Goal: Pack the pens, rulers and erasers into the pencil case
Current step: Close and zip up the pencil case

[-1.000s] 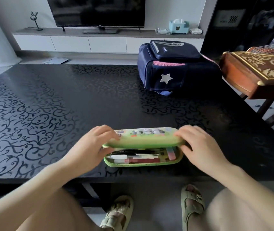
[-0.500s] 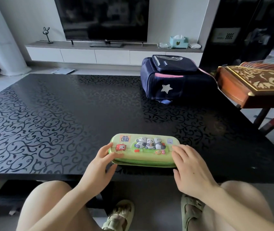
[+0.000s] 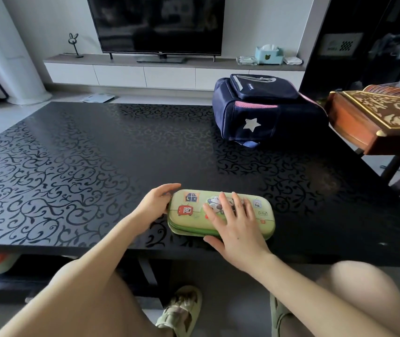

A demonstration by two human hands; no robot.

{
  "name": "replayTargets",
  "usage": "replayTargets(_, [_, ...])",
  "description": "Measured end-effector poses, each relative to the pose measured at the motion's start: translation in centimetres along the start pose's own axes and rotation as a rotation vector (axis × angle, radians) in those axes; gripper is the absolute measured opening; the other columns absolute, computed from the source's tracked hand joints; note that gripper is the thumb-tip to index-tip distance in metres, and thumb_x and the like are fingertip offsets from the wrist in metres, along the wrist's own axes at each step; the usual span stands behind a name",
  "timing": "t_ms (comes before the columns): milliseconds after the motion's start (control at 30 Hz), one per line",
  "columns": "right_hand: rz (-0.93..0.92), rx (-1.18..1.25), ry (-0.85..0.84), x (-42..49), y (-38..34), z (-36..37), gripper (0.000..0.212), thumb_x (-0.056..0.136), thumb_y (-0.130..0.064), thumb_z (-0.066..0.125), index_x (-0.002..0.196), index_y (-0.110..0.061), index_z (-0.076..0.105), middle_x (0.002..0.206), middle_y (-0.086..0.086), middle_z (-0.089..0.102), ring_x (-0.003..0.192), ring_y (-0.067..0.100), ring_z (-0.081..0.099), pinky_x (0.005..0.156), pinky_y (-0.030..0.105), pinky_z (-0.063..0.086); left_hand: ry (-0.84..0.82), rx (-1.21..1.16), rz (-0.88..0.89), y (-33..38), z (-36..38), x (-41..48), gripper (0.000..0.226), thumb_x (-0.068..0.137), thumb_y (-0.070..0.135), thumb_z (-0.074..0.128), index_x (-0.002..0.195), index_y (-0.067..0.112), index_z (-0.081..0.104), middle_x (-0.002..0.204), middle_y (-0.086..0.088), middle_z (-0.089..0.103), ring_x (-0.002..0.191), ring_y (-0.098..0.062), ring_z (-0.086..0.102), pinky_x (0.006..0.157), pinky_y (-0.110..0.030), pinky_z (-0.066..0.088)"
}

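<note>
The pencil case (image 3: 189, 206) lies lid-down on the table (image 3: 96, 154) — right hand (image 3: 237, 227) flat on top, fingers spread; left hand (image 3: 155, 203) grips its end.

Pencil case (image 3: 187, 220) lid now down (earlier ajar), right hand (image 3: 235, 227) flat atop.
</note>
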State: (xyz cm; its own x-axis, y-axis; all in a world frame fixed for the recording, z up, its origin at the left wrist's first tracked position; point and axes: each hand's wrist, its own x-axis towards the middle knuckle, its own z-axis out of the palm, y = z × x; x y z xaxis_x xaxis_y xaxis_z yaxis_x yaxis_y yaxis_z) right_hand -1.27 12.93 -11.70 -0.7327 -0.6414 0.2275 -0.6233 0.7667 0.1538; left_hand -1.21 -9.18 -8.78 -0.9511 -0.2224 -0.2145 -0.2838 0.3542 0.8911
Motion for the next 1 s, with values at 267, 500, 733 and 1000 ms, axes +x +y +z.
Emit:
replayTargets(267, [-0.024, -0.034, 0.003, 0.2, 0.3, 0.3, 0.066, 0.088, -0.059, 0.034, 0.142, -0.023, 0.029, 0.142, 0.023, 0.039, 0.127, 0.048, 0.036, 0.101, 0.061, 0.033, -0.23, 0.05, -0.103, 2.5, -0.1, 3.4, 0.035, 0.082, 0.008, 0.042, 0.092, 0.017, 0.074, 0.094, -0.004, 0.073, 0.083, -0.017, 0.064, 0.079, -0.03, 0.049])
replayTargets(500, [-0.045, -0.025, 0.002, 0.3, 0.6, 0.4, 0.064, 0.088, -0.059, 0.033, 0.142, -0.023, 0.031, 0.142, 0.024, 0.038, 0.127, 0.048, 0.036, 0.101, 0.062, 0.032, -0.27, 0.087, -0.083, 0.8, -1.6, 5.0, 0.023, 0.091, 0.017, 0.053, 0.082, 0.006, 0.071, 0.078, -0.008, 0.059, 0.068, -0.019, 0.044, 0.062, -0.026, 0.036])
replayTargets(733, [-0.093, -0.044, -0.015, 0.5, 1.1, 0.4, 0.066, 0.087, -0.059, 0.037, 0.141, -0.021, 0.031, 0.138, 0.026, 0.041, 0.124, 0.049, 0.039, 0.099, 0.062, 0.035, -0.1, 0.601, 0.315, -1.0, -2.0, 3.9, 0.028, 0.095, 0.025, 0.048, 0.084, 0.005, 0.066, 0.072, 0.007, 0.054, 0.073, -0.013, 0.049, 0.068, -0.026, 0.041])
replayTargets(1000, [-0.134, -0.076, -0.001, 0.3, 1.1, 0.1, 0.067, 0.085, -0.057, 0.041, 0.138, -0.017, 0.032, 0.134, 0.028, 0.045, 0.119, 0.049, 0.044, 0.094, 0.062, 0.039, 0.185, 1.174, 0.879, -5.5, -4.5, -1.3, 0.041, 0.095, 0.035, 0.027, 0.072, 0.019, 0.057, 0.072, 0.003, 0.053, 0.064, -0.02, 0.05, 0.056, -0.034, 0.042])
